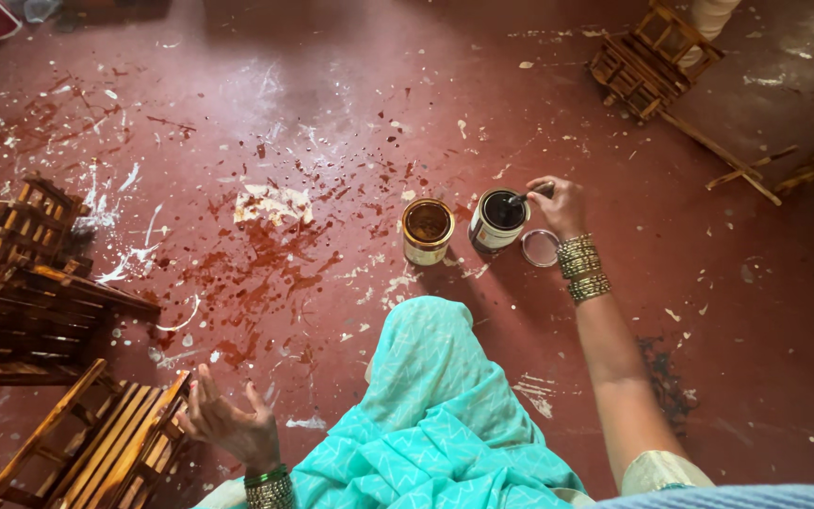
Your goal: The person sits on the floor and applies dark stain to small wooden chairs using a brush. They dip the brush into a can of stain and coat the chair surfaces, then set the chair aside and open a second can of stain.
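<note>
My right hand (558,205) reaches out over a small white paint can (498,220) on the red floor and grips a dark tool (529,196) whose tip dips into the can's dark contents. A round lid (540,248) lies just below that hand. Left of the white can stands a second open can (427,230) with brown liquid inside. My left hand (228,424) hovers low at the left with fingers spread, holding nothing, beside a slatted wooden piece (105,443). Bangles circle both wrists. My teal-clad knee (426,377) sits between the hands.
Stained wooden slatted frames (30,283) are stacked along the left edge. Another small wooden frame (647,61) and loose sticks (737,165) lie at the upper right. The red floor (266,236) is spattered with brown stain and white paint marks.
</note>
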Action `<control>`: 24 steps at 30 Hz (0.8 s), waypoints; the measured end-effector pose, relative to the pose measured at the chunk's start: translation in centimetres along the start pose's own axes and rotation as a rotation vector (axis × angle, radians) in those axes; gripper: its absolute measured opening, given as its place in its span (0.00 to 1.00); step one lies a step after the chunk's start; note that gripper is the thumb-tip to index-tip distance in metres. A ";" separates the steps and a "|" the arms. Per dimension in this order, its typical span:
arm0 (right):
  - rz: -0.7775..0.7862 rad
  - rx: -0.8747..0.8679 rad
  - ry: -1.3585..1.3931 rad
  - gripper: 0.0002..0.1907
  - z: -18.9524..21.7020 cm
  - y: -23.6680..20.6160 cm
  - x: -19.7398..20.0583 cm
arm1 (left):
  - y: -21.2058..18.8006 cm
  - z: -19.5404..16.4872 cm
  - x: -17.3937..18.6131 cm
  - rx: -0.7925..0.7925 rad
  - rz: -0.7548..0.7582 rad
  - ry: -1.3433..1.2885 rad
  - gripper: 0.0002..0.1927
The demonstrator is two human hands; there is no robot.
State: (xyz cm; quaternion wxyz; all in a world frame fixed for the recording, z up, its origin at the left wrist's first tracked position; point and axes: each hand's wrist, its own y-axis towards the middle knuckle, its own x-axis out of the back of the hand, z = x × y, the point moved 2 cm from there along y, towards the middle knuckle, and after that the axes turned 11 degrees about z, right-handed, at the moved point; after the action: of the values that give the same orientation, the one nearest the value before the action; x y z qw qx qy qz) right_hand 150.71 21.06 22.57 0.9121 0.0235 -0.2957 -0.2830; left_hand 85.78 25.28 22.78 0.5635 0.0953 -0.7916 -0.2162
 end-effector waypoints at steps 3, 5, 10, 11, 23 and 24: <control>0.013 0.021 -0.021 0.08 0.2 -0.4 -1.0 | -0.2 0.2 0.0 -0.021 -0.026 0.013 0.42; 0.058 0.008 -0.034 0.08 -0.1 -0.7 -1.4 | -0.4 0.4 -0.1 -0.026 -0.035 0.004 0.42; 0.154 -0.042 0.011 0.07 -1.5 -0.8 -0.6 | -0.7 1.0 -0.8 -0.035 -0.043 0.014 0.42; 0.148 -0.047 0.006 0.07 -1.7 -0.6 -0.2 | -0.8 1.1 -1.0 -0.039 -0.046 0.014 0.42; 0.051 -0.024 -0.052 0.07 -1.3 -0.3 -1.9 | -0.7 2.2 -2.5 -0.023 -0.036 0.004 0.42; 0.073 -0.034 -0.072 0.07 -1.7 -0.1 -2.1 | -0.7 2.0 -2.4 -0.012 -0.022 -0.002 0.43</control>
State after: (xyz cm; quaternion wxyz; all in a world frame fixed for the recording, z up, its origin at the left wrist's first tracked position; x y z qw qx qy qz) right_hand 150.20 21.84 20.08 0.9108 -0.0129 -0.3243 -0.2553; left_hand 84.67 26.09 19.89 0.5608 0.1004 -0.7898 -0.2272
